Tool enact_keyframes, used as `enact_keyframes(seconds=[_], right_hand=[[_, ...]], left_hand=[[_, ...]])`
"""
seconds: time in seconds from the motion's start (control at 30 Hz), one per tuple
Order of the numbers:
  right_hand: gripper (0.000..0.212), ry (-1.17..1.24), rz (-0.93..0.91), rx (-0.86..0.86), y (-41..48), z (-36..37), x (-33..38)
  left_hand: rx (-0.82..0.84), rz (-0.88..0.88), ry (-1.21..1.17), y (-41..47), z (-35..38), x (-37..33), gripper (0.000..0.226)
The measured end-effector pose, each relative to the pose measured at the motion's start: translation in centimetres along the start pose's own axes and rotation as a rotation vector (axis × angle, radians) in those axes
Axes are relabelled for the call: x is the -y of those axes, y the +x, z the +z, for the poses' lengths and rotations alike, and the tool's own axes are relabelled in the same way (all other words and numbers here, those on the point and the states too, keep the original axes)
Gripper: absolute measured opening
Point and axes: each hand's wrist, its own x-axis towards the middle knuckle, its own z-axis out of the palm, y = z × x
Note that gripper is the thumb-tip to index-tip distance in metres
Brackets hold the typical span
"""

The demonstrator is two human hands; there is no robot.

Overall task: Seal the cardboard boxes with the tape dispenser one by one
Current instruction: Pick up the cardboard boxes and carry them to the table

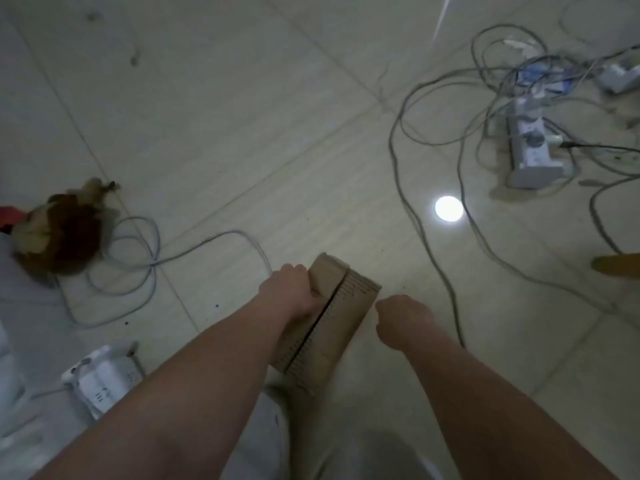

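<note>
Brown corrugated board made up the cardboard box (349, 306), which sat on the tiled floor (242, 133) directly in front of the person. Its two top flaps were folded down but parted by a dark open seam with no tape visible on it. The left hand (289, 289) lay over the left flap with its fingers curled round the box's far left edge, gripping it, most likely to keep the flap down and stop the light box from sliding. The right hand (401, 320) hovered just beside the box's right side, clenched into a loose fist with nothing visible in it. The tape dispenser was nowhere in view, so sealing looked not yet begun. The floor was pale, glossy tile with thin grey joints, and it caught a round white lamp reflection (449, 208) beyond the box. Grey cables (426, 237) looped across it towards a grey power strip (533, 157) at the far right. A white power strip (100, 386) lay near the left forearm, and a brown furry object (62, 233), perhaps a soft toy, sat at the left edge. The room looked dim.
</note>
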Motion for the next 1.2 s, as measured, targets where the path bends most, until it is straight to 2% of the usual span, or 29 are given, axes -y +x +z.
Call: enact_keyframes(seconds=[0.1, 0.23, 0.33, 0.47, 0.67, 0.8, 0.93, 1.07, 1.13, 1.2], right_hand=[[0.04, 0.093, -0.004, 0.045, 1.5, 1.9, 0.0], [0.04, 0.228, -0.011, 0.09, 3.0, 3.7, -0.1], [0.032, 0.284, -0.012, 0.088, 3.2, 3.9, -0.3], [0.043, 0.307, -0.026, 0.097, 3.4, 3.9, -0.6], [0.05, 0.325, -0.047, 0.07, 2.7, 3.7, -0.8], [0.05, 0.361, -0.04, 0.059, 2.0, 3.9, -0.9], [0.05, 0.389, -0.025, 0.048, 1.3, 3.5, -1.4], [0.044, 0.402, -0.004, 0.018, 0.3, 2.3, -1.8], [0.044, 0.435, 0.013, -0.006, -0.7, 1.0, -2.0], [0.048, 0.481, 0.033, -0.023, -2.0, -0.6, -2.3]], left_hand=[[0.053, -0.017, -0.066, 1.5, 1.7, 0.0, 0.052], [-0.014, -0.023, -0.121, 2.4, 2.8, -0.1, 0.05], [-0.011, -0.026, -0.109, 2.5, 2.8, -0.3, 0.049], [-0.055, -0.014, -0.045, 2.2, 2.6, -0.9, 0.042], [0.001, -0.064, -0.041, 1.8, 2.7, -1.4, 0.072], [-0.037, -0.049, -0.01, 1.4, 2.7, -2.2, 0.065], [-0.031, -0.039, -0.02, 1.2, 1.8, -2.8, 0.013], [-0.02, -0.051, -0.006, 1.4, -0.2, -2.4, 0.008], [-0.014, -0.047, -0.104, 1.2, -1.5, -2.4, 0.012], [-0.02, -0.059, -0.317, 0.4, -3.2, -2.7, 0.013]])
